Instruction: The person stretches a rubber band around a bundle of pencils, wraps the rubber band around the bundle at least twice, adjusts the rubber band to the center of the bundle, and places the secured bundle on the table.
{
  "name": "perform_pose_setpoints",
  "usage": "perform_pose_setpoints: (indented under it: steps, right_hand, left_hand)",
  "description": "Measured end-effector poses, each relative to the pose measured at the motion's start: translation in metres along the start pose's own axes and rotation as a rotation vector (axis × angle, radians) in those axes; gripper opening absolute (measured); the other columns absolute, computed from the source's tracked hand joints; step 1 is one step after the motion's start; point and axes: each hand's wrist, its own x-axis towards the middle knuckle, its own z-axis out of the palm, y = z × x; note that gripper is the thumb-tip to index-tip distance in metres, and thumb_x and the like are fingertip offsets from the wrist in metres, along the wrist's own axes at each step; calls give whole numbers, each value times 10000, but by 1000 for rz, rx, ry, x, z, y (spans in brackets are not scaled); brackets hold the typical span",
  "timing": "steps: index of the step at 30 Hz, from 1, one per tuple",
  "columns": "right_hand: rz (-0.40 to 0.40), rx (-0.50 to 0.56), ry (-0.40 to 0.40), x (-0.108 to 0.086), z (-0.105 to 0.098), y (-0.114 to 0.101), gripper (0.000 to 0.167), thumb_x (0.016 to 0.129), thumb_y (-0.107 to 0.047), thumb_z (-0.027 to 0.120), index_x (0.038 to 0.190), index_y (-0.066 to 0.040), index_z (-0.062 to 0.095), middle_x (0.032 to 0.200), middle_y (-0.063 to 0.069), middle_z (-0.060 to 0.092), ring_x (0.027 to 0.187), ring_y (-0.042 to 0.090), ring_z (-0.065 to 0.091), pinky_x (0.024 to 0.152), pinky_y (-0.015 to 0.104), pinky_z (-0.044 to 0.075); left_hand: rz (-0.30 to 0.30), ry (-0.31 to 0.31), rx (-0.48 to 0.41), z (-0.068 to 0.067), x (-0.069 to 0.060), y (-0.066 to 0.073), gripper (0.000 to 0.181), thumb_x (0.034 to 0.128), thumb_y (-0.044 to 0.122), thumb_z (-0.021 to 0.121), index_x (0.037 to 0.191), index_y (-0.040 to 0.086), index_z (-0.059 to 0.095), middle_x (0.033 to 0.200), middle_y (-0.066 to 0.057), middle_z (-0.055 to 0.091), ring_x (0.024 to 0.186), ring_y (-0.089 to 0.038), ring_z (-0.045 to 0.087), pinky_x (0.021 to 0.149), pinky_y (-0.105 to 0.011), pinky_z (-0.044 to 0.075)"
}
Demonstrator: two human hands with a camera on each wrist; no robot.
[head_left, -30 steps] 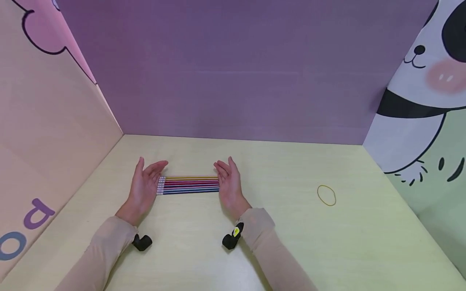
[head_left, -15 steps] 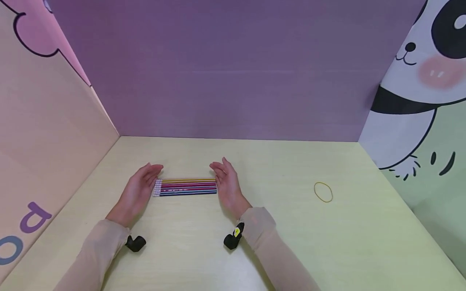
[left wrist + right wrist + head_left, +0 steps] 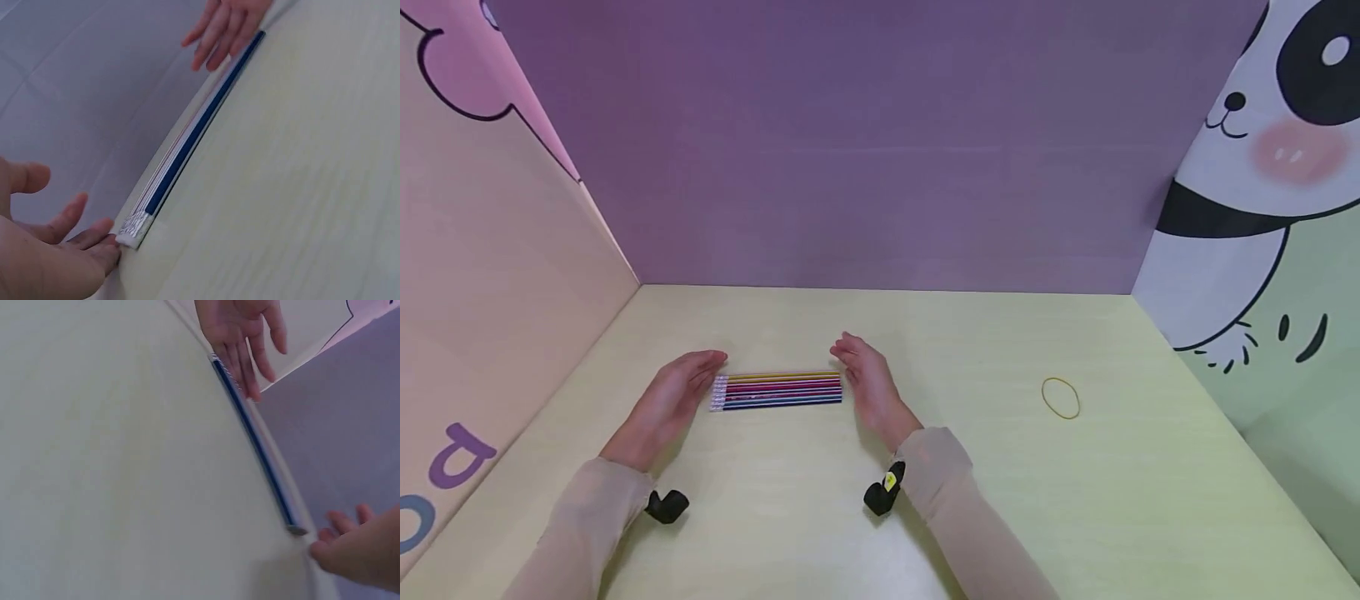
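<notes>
Easing outward from the two ends of the row of pencils, the left hand and right hand no longer close the row in between them. Likely meaning: the squaring-up of the ends is being let go, and the row keeps its shape unaided.

State of hands: both hold nothing, fingers extended and somewhat spread in the wrist views. Right hand is just beside the row's right end, a small gap showing. Left hand is just beside the white-capped ends; contact there, cannot tell.

Position: pencils lie flat, side by side, roughly parallel to the far edge of the table, nearer its left edge than its right. Yellow pencil toward the far edge, dark blue one toward the near edge. Yellow loop, apparently a rubber band, lies between the right hand and the table's right edge, untouched.

Against 1.0 s ago: right tips, then covered by the hand, now visible; left thumb, then raised, now lies in with the fingers. Pencils and loop appear unmoved on the table; head view has shifted slightly.
</notes>
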Motion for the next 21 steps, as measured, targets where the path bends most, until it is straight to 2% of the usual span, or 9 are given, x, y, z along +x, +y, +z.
perform_pose_setpoints:
  steps: [2, 4, 6, 9, 13, 15, 17, 19, 21]
  right_hand:
    - [4, -169, -19, -2, 2, -6, 477, 978, -300, 574, 1342, 3, 517, 1404, 168, 530, 1344, 291, 457, 1178, 451, 259]
    - [-11, -405, -56, -4, 3, -11, 451, 970, -315, 612, 1319, -36, 547, 1370, 117, 558, 1320, 281, 479, 1141, 463, 326]
    - [-31, -683, -128, -6, 4, -16, 437, 974, -325, 620, 1331, -83, 553, 1376, 67, 556, 1314, 267, 487, 1103, 461, 379]
    - [-93, -1075, -282, -10, 5, -22, 467, 988, -288, 611, 1397, -90, 505, 1427, 63, 521, 1348, 247, 455, 1087, 397, 409]
    - [-187, -1510, -389, -14, 11, -27, 602, 959, -286, 648, 1475, -73, 421, 1498, 83, 452, 1417, 247, 362, 1149, 356, 330]
    - [-198, -1658, -399, -14, 13, -29, 692, 939, -312, 674, 1513, -80, 365, 1549, 88, 383, 1460, 259, 292, 1191, 372, 258]
    - [-193, -1757, -419, -12, 13, -29, 760, 923, -330, 687, 1539, -92, 312, 1579, 89, 334, 1482, 256, 250, 1214, 385, 201]
    - [-161, -1793, -443, -10, 13, -29, 811, 911, -354, 699, 1556, -108, 273, 1595, 80, 300, 1492, 251, 222, 1221, 407, 176]
    - [-140, -1805, -458, -7, 12, -28, 844, 894, -380, 714, 1559, -120, 264, 1592, 65, 300, 1486, 246, 229, 1215, 427, 192]
  left_hand:
    - [-5, -8, 88, -2, -1, 3, 608, 1096, 298, 348, 1516, -109, 182, 1579, -221, 206, 1497, -312, 168, 1226, -377, 130]
    - [-7, -30, 171, -3, -1, 6, 605, 1099, 299, 335, 1512, -118, 188, 1575, -244, 213, 1489, -333, 179, 1225, -416, 131]
    - [-19, -53, 232, -2, -1, 11, 600, 1100, 303, 329, 1509, -117, 201, 1578, -261, 214, 1486, -350, 179, 1224, -458, 120]
    - [-28, -66, 342, -1, -2, 17, 614, 1087, 335, 374, 1498, -102, 243, 1573, -275, 227, 1475, -394, 167, 1204, -553, 118]
    - [18, 10, 549, 0, -8, 27, 599, 1051, 394, 466, 1445, -51, 389, 1500, -266, 369, 1400, -421, 295, 1127, -622, 236]
    - [59, 41, 617, 4, -10, 32, 555, 1036, 387, 507, 1397, -33, 465, 1436, -252, 458, 1341, -411, 385, 1081, -610, 302]
    - [104, 30, 694, 9, -11, 36, 496, 1020, 362, 550, 1346, -11, 528, 1384, -228, 524, 1308, -394, 437, 1053, -588, 349]
    - [136, -30, 790, 15, -11, 38, 459, 996, 326, 602, 1329, 16, 549, 1395, -218, 520, 1318, -412, 429, 1036, -603, 362]
    - [184, -108, 926, 22, -8, 37, 473, 946, 262, 675, 1332, 23, 546, 1419, -234, 489, 1332, -458, 399, 1030, -639, 355]
